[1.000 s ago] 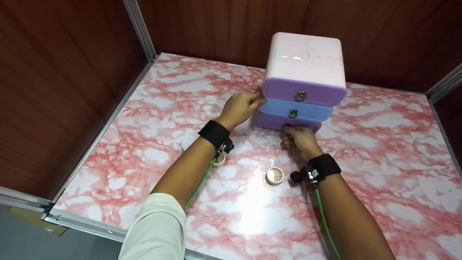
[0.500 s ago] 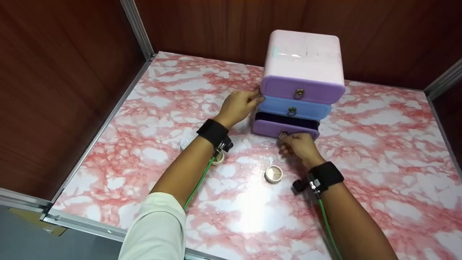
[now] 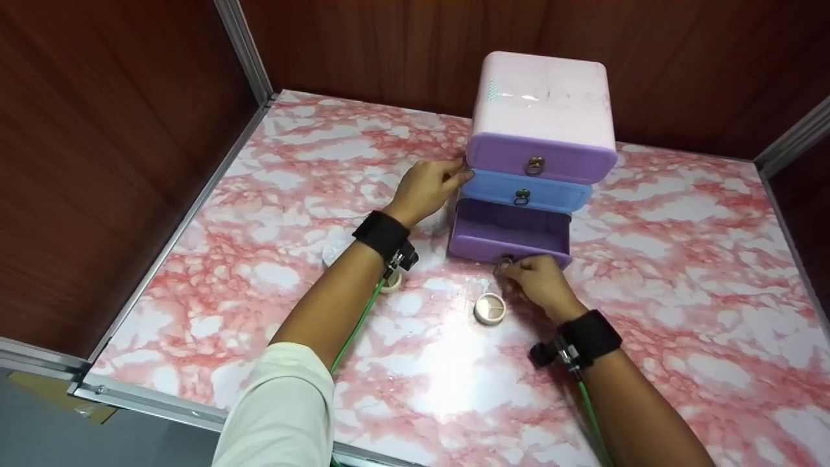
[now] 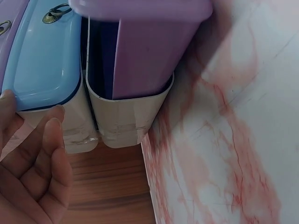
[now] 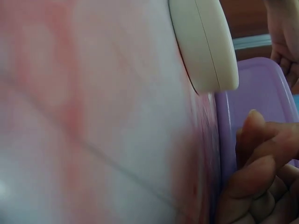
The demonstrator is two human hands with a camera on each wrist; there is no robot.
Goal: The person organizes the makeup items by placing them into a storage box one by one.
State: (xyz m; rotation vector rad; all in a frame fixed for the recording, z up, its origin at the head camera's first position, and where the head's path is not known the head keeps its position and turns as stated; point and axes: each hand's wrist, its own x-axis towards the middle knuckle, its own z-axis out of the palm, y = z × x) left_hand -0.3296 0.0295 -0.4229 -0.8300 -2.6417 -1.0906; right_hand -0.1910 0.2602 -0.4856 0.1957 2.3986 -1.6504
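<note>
A small drawer cabinet (image 3: 545, 97) has a pale pink casing and three stacked drawers. Its bottom purple drawer (image 3: 506, 250) is pulled out, and the visible interior looks bare. At that drawer's front, my right hand (image 3: 541, 282) pinches the small ring pull (image 3: 505, 263). My left hand (image 3: 425, 191) holds the cabinet's left edge beside the blue middle drawer (image 3: 525, 190). Close up in the left wrist view, fingers (image 4: 53, 135) curl near the blue drawer's corner. The top purple drawer (image 3: 506, 155) is closed.
A round cream container (image 3: 489, 309) with inner dividers stands before the drawer. Another round cream container (image 3: 391, 283) and a whitish item (image 3: 332, 253) are partly behind the left forearm. Dark wood panels (image 3: 363, 58) border the marbled tabletop (image 3: 700, 259).
My right hand has drawn the bottom drawer out toward me by its ring, exposing the inside. The left hand has stayed at the cabinet's side.
</note>
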